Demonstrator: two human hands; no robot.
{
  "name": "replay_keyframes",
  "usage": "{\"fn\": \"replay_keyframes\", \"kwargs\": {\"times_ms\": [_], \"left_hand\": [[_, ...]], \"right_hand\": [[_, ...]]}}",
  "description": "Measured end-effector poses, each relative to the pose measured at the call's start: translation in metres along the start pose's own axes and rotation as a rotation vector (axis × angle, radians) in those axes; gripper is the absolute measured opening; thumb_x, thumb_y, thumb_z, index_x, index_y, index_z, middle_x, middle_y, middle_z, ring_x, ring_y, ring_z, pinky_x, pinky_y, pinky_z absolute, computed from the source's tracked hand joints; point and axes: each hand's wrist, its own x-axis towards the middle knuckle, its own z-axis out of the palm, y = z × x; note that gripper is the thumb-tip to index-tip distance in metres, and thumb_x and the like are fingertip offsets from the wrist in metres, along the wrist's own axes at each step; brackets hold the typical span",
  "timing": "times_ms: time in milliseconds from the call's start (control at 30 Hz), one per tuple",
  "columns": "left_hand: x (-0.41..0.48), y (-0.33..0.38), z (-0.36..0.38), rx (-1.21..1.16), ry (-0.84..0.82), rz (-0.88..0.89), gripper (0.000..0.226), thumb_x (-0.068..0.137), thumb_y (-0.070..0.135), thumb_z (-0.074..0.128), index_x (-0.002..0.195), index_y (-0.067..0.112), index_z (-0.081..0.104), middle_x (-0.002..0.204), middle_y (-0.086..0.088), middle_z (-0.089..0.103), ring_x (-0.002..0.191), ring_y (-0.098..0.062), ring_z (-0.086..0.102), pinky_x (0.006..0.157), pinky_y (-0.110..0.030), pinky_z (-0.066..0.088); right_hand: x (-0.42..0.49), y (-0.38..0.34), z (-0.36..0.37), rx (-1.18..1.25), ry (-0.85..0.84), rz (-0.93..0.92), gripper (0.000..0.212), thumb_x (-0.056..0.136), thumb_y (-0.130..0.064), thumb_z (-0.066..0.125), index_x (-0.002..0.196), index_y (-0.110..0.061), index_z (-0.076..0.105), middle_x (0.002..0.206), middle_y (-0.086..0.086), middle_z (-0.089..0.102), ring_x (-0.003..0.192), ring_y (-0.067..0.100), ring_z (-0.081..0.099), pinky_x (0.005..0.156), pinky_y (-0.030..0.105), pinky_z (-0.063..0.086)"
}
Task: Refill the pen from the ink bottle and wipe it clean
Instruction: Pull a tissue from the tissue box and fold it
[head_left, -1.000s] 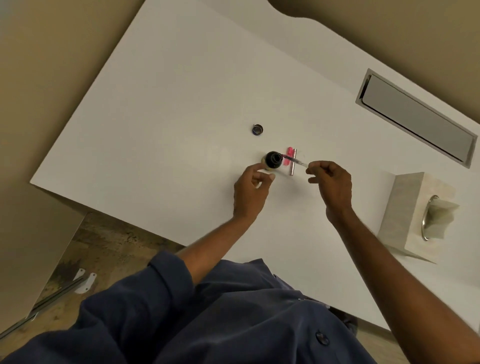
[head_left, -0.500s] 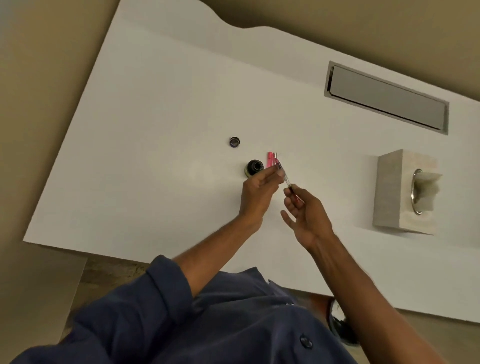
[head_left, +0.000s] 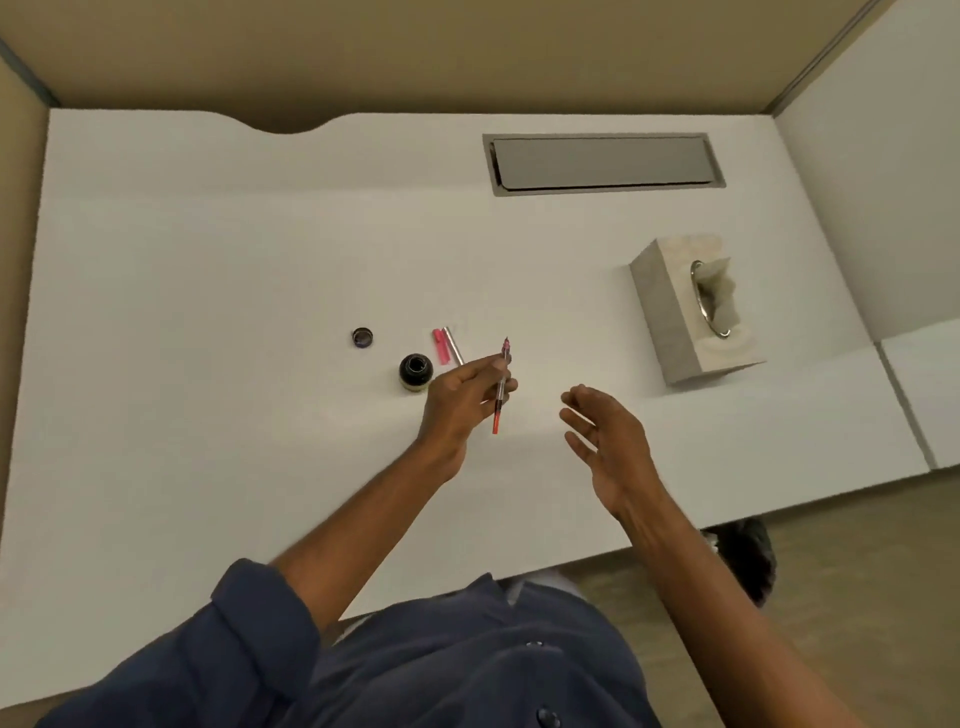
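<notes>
Pen (head_left: 501, 387) held in the left hand (head_left: 462, 402), above the worktop (head_left: 208, 312), just right of the ink bottle (head_left: 416, 372). Fingers closed round the middle of the pen, thumb and fingertips pinching it; nib end points away from the person, red tail end toward them. Likely kept off the surface so a wet nib does not mark it.

Right hand (head_left: 605, 441) open and empty, fingers spread, palm turned left, between the pen and the tissue box (head_left: 685, 312). Judged to be heading for a tissue, which fits the wiping step; cannot be sure.

Bottle stands uncapped, dark mouth showing. Its cap (head_left: 362, 338) lies apart to the left, out of the way of the hands. A pink piece (head_left: 441, 346) and a silver tube (head_left: 454, 345) lie side by side behind the bottle, probably the pen's cap and barrel, set close for reassembly; too small to confirm.

Tissue box sits well to the right, a tissue poking through its oval opening, within the right arm's reach. Open bottle beside the left hand is a spill risk.
</notes>
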Motion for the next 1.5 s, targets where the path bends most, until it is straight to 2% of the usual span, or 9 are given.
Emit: {"fn": "replay_keyframes", "kwargs": {"times_ms": [133, 300, 467, 733, 967, 1100, 1267, 1367, 1500], "left_hand": [[0.005, -0.005, 0.017, 0.022, -0.029, -0.031, 0.013, 0.093, 0.018, 0.072, 0.100, 0.012, 0.080, 0.092, -0.008, 0.075, 0.094, -0.022, 0.075, 0.090, -0.033, 0.060], [0.009, -0.018, 0.049, 0.014, 0.038, -0.044, 0.018, 0.091, 0.017, 0.072, 0.104, 0.006, 0.078, 0.093, -0.011, 0.075, 0.092, -0.022, 0.076, 0.086, -0.031, 0.061], [0.010, -0.034, 0.083, 0.018, 0.087, -0.030, 0.019, 0.092, 0.015, 0.070, 0.106, 0.003, 0.078, 0.096, -0.012, 0.074, 0.093, -0.024, 0.075, 0.089, -0.033, 0.060], [0.008, -0.053, 0.117, -0.009, 0.160, -0.038, 0.021, 0.092, 0.018, 0.072, 0.106, 0.004, 0.078, 0.098, -0.014, 0.074, 0.095, -0.027, 0.074, 0.093, -0.038, 0.058], [0.014, -0.054, 0.122, -0.017, 0.190, -0.024, 0.023, 0.091, 0.017, 0.073, 0.108, 0.002, 0.077, 0.097, -0.013, 0.075, 0.094, -0.028, 0.074, 0.092, -0.038, 0.059], [0.017, -0.052, 0.128, -0.011, 0.174, -0.025, 0.020, 0.091, 0.017, 0.072, 0.107, 0.006, 0.078, 0.097, -0.010, 0.074, 0.093, -0.026, 0.074, 0.092, -0.037, 0.058], [0.015, -0.053, 0.126, -0.029, 0.164, -0.022, 0.023, 0.091, 0.018, 0.073, 0.109, 0.005, 0.077, 0.097, -0.010, 0.075, 0.094, -0.026, 0.075, 0.091, -0.036, 0.059], [0.015, -0.050, 0.120, -0.035, 0.180, -0.012, 0.022, 0.091, 0.019, 0.073, 0.108, 0.005, 0.077, 0.093, -0.009, 0.076, 0.093, -0.025, 0.075, 0.092, -0.037, 0.058], [0.017, -0.050, 0.112, -0.029, 0.192, -0.011, 0.024, 0.090, 0.019, 0.074, 0.108, 0.004, 0.077, 0.092, -0.008, 0.078, 0.093, -0.025, 0.075, 0.092, -0.038, 0.058]], "right_hand": [[0.031, -0.036, -0.067, -0.112, 0.209, -0.221, 0.012, 0.094, -0.022, 0.074, 0.106, -0.017, 0.074, 0.103, -0.001, 0.075, 0.097, 0.013, 0.070, 0.092, 0.033, 0.052], [0.096, -0.099, -0.139, -0.335, 0.459, -0.552, 0.041, 0.086, -0.028, 0.084, 0.118, -0.010, 0.065, 0.113, 0.002, 0.070, 0.090, 0.014, 0.067, 0.079, 0.026, 0.052], [0.168, -0.142, -0.169, -0.780, 0.373, -0.621, 0.073, 0.081, -0.039, 0.086, 0.141, -0.018, 0.051, 0.122, -0.007, 0.059, 0.100, 0.013, 0.060, 0.085, 0.031, 0.047], [0.211, -0.177, -0.184, -0.899, 0.287, -0.691, 0.021, 0.088, -0.024, 0.075, 0.108, -0.019, 0.078, 0.087, -0.002, 0.073, 0.091, 0.023, 0.071, 0.076, 0.024, 0.042], [0.215, -0.193, -0.199, -0.748, 0.044, -0.529, 0.036, 0.077, -0.045, 0.089, 0.098, -0.019, 0.077, 0.084, -0.004, 0.072, 0.079, 0.012, 0.066, 0.074, 0.028, 0.050], [0.218, -0.198, -0.204, -0.399, -0.039, -0.194, 0.052, 0.085, -0.060, 0.075, 0.114, -0.016, 0.073, 0.113, -0.001, 0.068, 0.106, 0.018, 0.063, 0.088, 0.041, 0.053], [0.225, -0.193, -0.207, -0.207, -0.023, 0.009, 0.022, 0.091, -0.022, 0.080, 0.098, -0.013, 0.062, 0.096, 0.006, 0.057, 0.083, 0.020, 0.055, 0.068, 0.029, 0.050], [0.228, -0.194, -0.206, -0.174, -0.017, 0.003, 0.029, 0.089, -0.003, 0.078, 0.080, -0.015, 0.054, 0.077, 0.005, 0.048, 0.063, 0.016, 0.043, 0.061, 0.025, 0.043], [0.233, -0.197, -0.208, -0.220, 0.024, -0.093, 0.030, 0.087, 0.002, 0.079, 0.110, -0.009, 0.061, 0.077, 0.005, 0.057, 0.060, 0.014, 0.046, 0.063, 0.022, 0.047]]}}
